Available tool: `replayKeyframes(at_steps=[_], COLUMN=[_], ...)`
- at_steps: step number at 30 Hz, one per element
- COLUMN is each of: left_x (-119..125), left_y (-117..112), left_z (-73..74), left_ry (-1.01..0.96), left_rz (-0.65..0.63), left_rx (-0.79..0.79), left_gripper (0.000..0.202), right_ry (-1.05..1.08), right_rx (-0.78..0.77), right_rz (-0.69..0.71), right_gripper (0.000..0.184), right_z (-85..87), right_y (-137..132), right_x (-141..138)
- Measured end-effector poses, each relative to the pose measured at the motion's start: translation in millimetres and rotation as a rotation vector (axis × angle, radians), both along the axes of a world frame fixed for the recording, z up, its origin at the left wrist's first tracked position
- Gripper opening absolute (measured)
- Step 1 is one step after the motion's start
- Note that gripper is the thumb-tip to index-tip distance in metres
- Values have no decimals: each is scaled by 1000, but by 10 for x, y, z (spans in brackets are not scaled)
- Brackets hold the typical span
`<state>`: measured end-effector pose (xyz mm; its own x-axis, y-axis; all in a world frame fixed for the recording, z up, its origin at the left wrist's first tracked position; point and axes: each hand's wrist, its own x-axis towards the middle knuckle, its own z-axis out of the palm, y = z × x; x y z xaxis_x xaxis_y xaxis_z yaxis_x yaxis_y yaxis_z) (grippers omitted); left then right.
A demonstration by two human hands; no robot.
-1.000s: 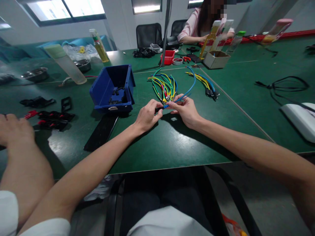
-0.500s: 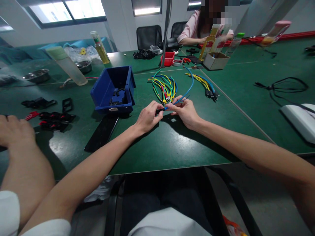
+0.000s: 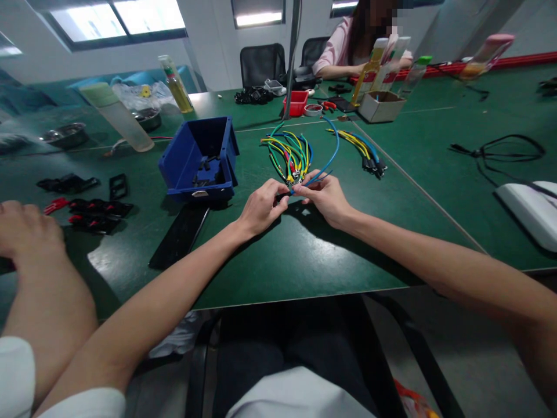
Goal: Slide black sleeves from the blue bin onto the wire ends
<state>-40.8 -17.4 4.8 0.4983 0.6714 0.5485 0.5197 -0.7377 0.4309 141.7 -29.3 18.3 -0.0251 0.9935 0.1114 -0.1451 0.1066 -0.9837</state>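
Observation:
My right hand (image 3: 327, 199) pinches a blue wire (image 3: 336, 145) near one end, and the rest of the wire arcs up and away over the table. My left hand (image 3: 262, 207) meets it fingertip to fingertip, closed on a small black sleeve (image 3: 282, 197) at the wire's end. How far the wire goes into the sleeve is hidden by the fingers. Just beyond the hands lies a bundle of green, yellow and blue wires (image 3: 287, 152) with metal terminals. To its right are yellow and blue wires (image 3: 359, 145) with black sleeves on their ends.
A blue bin (image 3: 200, 194) holding small black parts stands left of my hands, with a black phone (image 3: 178, 237) in front. Black-and-red parts (image 3: 100, 212) lie near a co-worker's hand (image 3: 30, 232) at far left. A metal pole (image 3: 292, 58) rises behind the wires.
Both hands stay almost in place, still closed together at the wire's end. The free arc of the blue wire has shifted slightly.

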Motion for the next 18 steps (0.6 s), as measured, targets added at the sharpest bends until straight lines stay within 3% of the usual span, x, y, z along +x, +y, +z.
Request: replayKeyframes(at_steps=[18], left_x=[3], left_y=[-1], left_z=[-1], left_ry=[0], left_rz=[1], left_rx=[-4], left_gripper=[10], right_ry=[-59], right_rx=[35], right_rz=[-3], right_gripper=[39], right_z=[-49], right_y=[26], right_x=[20])
